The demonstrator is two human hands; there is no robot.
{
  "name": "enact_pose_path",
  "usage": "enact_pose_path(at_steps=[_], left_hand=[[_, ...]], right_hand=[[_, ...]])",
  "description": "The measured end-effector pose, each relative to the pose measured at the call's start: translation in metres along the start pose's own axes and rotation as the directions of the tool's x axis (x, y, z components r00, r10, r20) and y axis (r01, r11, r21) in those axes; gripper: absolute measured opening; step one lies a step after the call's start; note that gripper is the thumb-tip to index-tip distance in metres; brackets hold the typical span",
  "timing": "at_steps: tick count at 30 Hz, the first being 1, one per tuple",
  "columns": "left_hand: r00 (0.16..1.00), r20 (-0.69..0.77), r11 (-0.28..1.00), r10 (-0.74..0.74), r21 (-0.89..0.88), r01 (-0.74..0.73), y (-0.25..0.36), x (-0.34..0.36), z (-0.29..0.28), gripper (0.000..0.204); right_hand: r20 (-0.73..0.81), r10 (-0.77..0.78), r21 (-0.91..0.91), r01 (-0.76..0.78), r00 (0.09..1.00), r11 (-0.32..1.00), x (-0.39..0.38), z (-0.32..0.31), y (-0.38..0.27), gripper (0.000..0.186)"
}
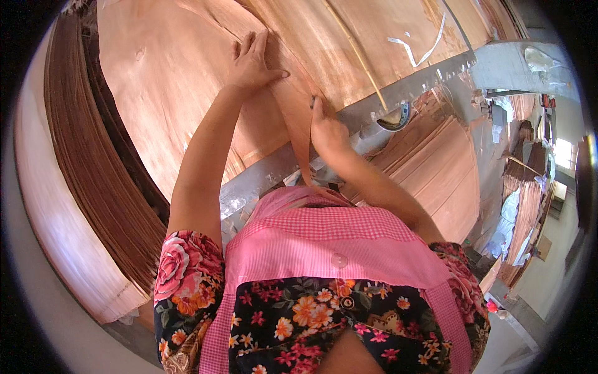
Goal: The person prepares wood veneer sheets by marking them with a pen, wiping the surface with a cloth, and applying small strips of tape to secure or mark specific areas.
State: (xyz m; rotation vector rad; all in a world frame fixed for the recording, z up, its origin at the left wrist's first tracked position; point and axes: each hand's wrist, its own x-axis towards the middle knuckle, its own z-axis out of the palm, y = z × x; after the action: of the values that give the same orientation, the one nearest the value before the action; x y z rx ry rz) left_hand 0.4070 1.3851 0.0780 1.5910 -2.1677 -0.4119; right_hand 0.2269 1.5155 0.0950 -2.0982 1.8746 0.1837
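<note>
Thin sheets of wood veneer cover the table before me. My left hand lies on them with its fingers spread, pressing near a strip of veneer. That strip tapers toward me and hangs over the table's near edge. Beside it, on the right, my right hand is closed, with a small dark thing showing at its fingertips. Too little of that thing shows to tell its kind. A wavy veneer edge runs away from my left hand.
A thin stick lies across the veneer at right, its end near a blue-and-white bowl. White tape strips lie farther right. Thick veneer stacks stand at left and right. The grey table edge borders my apron.
</note>
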Motion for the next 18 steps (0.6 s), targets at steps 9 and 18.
enact_pose_path(at_steps=[9, 18], left_hand=[[0.957, 0.121, 0.931, 0.263, 0.230, -0.285, 0.012, -0.004, 0.001, 0.045], [0.916, 0.176, 0.902, 0.362, 0.182, -0.391, 0.031, -0.023, 0.010, 0.026]], right_hand=[[-0.060, 0.139, 0.158, -0.128, 0.988, 0.979, -0.004, -0.027, 0.041, 0.031], [-0.137, -0.044, 0.560, 0.114, 0.990, 0.821, -0.016, -0.097, -0.007, 0.028]])
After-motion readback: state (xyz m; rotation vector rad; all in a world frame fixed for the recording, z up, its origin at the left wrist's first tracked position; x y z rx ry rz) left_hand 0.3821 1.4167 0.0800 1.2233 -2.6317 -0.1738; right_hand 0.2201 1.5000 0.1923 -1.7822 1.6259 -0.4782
